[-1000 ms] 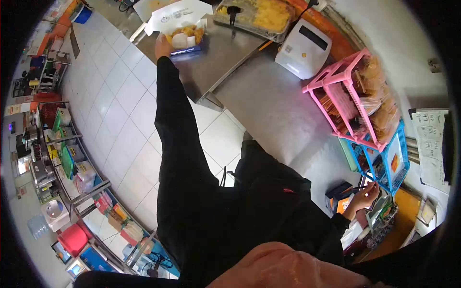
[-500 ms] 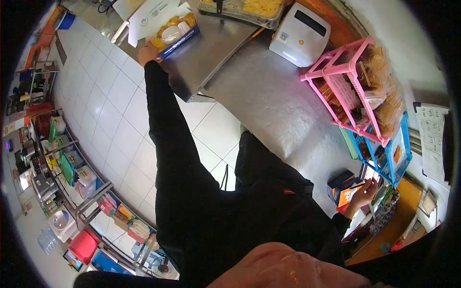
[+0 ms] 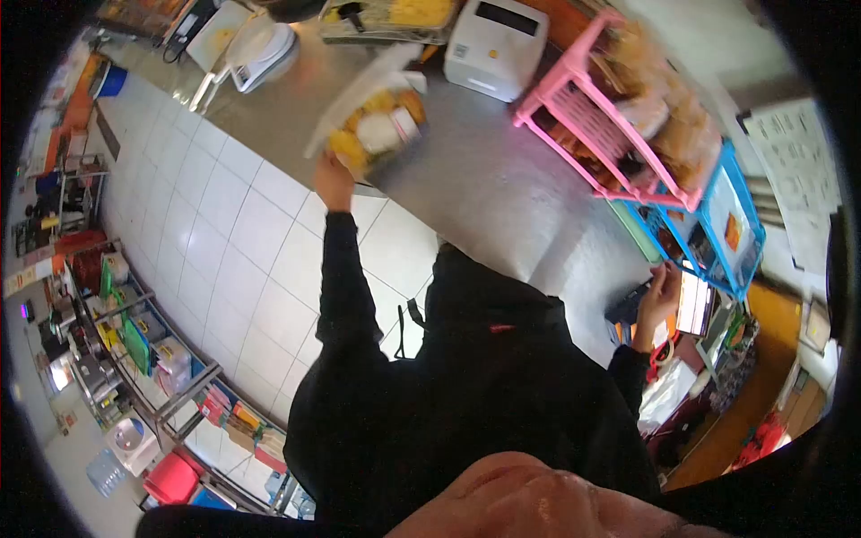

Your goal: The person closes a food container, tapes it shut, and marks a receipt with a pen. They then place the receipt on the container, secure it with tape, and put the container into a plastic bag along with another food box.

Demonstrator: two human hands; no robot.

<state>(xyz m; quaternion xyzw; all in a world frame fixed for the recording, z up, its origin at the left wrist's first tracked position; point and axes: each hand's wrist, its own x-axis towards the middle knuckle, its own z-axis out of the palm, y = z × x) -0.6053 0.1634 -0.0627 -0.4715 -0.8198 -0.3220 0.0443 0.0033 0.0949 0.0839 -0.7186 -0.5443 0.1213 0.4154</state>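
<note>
An open takeaway box (image 3: 316, 143) of yellow-brown food is over the metal counter's near edge, its white lid flap raised. White packets or cups (image 3: 381, 132) lie on the food. My left hand (image 3: 334, 182) is closed on the box's near-left corner. Motion blurs the box, so the food's kind is unclear. On the right, my right hand (image 3: 659, 300) is raised beside a lit screen (image 3: 694, 303), just below the blue basket (image 3: 731, 220). Its fingers look partly curled and are smeared; whether they hold anything is hidden. A dark box (image 3: 625, 309) is partly behind this hand.
A white label printer (image 3: 495, 47) stands at the counter's back, beside a pink rack (image 3: 619, 134) of bagged goods. A tray of yellow food (image 3: 390, 22) and a white scale (image 3: 260, 56) are farther left. Shelves (image 3: 161, 377) line the left side beyond the tiled floor (image 3: 242, 206).
My left hand has brought the takeaway box right and nearer along the counter. My right hand has moved up beside the lit screen, away from the orange-labelled box. The view has shifted.
</note>
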